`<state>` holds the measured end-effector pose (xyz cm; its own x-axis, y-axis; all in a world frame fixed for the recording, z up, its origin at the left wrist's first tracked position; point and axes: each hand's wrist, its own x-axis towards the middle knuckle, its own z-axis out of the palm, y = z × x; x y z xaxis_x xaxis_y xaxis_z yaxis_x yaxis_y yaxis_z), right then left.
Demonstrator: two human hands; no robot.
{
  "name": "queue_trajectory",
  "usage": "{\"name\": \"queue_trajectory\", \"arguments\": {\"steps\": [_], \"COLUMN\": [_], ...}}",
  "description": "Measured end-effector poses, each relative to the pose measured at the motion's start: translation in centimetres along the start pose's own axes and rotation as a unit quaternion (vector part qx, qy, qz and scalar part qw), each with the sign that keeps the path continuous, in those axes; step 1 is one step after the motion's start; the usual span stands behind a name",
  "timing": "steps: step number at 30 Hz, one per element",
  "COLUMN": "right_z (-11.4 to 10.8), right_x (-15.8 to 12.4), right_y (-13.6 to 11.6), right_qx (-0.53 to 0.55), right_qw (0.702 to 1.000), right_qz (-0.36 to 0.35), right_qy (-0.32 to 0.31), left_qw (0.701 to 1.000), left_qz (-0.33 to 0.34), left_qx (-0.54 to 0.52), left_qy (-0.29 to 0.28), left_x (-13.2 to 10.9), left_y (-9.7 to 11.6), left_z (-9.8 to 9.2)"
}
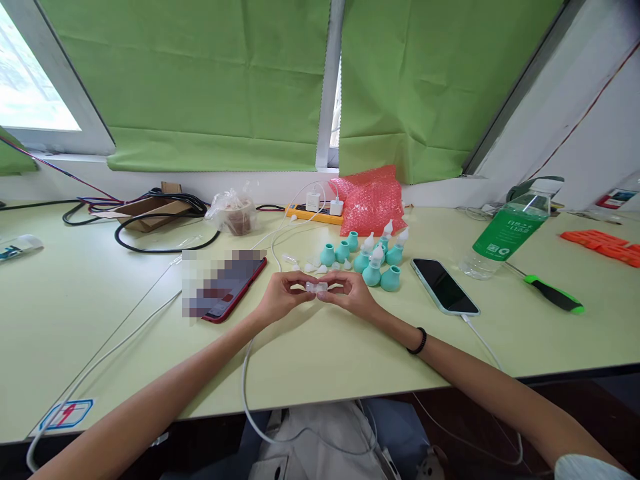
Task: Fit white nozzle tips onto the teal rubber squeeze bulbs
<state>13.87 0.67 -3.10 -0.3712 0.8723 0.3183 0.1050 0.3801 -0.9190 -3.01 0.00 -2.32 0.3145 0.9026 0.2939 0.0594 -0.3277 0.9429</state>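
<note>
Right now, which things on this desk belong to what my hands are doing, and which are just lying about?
In use: left hand, right hand, both pinching the clear plastic piece; teal bulbs; loose clear tips.
Lying about: red phone, mint phone, water bottle, green screwdriver, pink bubble wrap, power strip, cardboard box.

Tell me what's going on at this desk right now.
A person at a pale green desk holds a clear plastic piece pinched between the left hand and the right hand. Just behind the hands stand teal rubber bulbs, some with white tips fitted, and a few loose tips lie beside them. A red phone lies to the left and another phone to the right.
</note>
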Motion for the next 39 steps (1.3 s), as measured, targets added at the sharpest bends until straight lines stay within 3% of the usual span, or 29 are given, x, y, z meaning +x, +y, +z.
{"name": "queue_trajectory", "arguments": {"steps": [4, 13, 19, 23, 28, 33, 36, 39], "right_z": [-0.1, -0.2, -1.1, -1.3, -1.0, -0.3, -0.8, -3.1], "right_x": [0.1, 0.0, 0.5, 0.5, 0.3, -0.1, -0.3, -0.2], "right_y": [0.0, -0.4, 0.5, 0.5, -0.3, -0.2, -0.9, -3.2], "right_qx": [0.019, 0.045, 0.162, 0.165, 0.085, -0.064, -0.214, -0.376], "right_qw": [0.999, 0.998, 0.975, 0.976, 0.991, 0.994, 0.964, 0.898], "right_qz": [0.036, 0.044, 0.105, 0.09, 0.044, -0.03, -0.141, -0.226], "right_qy": [-0.024, -0.029, -0.107, -0.113, -0.09, -0.085, -0.063, 0.018], "left_qw": [1.0, 0.999, 0.999, 0.996, 0.983, 0.984, 0.986, 0.983], "left_qz": [0.009, 0.021, -0.047, -0.07, -0.121, -0.127, -0.109, -0.111], "left_qx": [0.015, 0.046, -0.008, -0.048, -0.131, -0.105, -0.101, -0.127], "left_qy": [-0.014, 0.013, 0.017, 0.011, -0.047, -0.073, -0.068, -0.065], "left_x": [-0.1, -0.8, -0.3, -0.1, -0.1, -0.2, -0.2, -0.3], "left_y": [0.0, 0.7, 0.7, 1.0, 1.3, 1.5, 1.6, 1.4], "left_z": [0.0, 0.6, 0.2, -0.2, -0.3, 0.0, 0.0, -0.1]}}
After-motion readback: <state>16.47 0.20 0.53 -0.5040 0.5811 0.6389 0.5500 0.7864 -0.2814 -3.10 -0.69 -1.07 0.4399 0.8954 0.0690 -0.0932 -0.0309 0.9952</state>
